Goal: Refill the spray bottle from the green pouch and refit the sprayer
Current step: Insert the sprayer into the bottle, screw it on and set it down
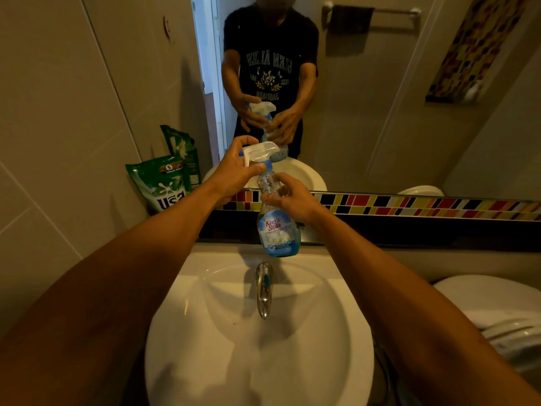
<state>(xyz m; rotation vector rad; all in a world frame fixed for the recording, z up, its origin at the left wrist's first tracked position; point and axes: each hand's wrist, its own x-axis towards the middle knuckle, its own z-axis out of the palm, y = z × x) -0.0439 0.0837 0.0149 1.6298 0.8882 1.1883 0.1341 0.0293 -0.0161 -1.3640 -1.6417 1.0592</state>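
Home bathroom: washbasin (pixel 336 332), mirror (pixel 380 112), tiled walls (pixel 58 112).

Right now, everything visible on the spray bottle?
The spray bottle is clear plastic with a blue and white King's Stella label and blue liquid low in its base. It stands upright on the ledge behind the sink, below the mirror. A white trigger sprayer with a blue collar sits on its neck. The left hand grips the sprayer; the right hand wraps the bottle's upper body.
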